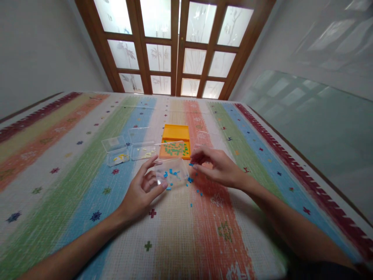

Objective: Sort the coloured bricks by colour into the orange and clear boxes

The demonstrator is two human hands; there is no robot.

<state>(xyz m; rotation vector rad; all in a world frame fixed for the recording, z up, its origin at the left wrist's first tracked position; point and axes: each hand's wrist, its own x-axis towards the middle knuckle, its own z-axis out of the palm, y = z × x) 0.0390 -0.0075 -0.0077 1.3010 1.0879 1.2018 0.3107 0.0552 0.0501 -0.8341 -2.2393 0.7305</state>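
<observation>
My left hand [142,186] is closed on the near left side of a clear plastic box [161,167], thumb at the front. Several small blue toy bricks [171,172] show through the box, which looks slightly tilted. To its right, my right hand [218,166] pinches a blue toy brick [191,164] between thumb and fingers. Loose blue bricks [190,180] lie on the cloth below that hand. Just behind the box stands an open orange case [175,131] with many green bricks [185,149], partly seen through a clear lid.
Two open clear boxes stand at left: one [109,160] with yellow pieces, the other [134,153] with pale pieces. Another clear container [201,146] is partly hidden behind my right hand. A striped tablecloth [125,241] covers the table. A wooden glazed door [176,50] is beyond it.
</observation>
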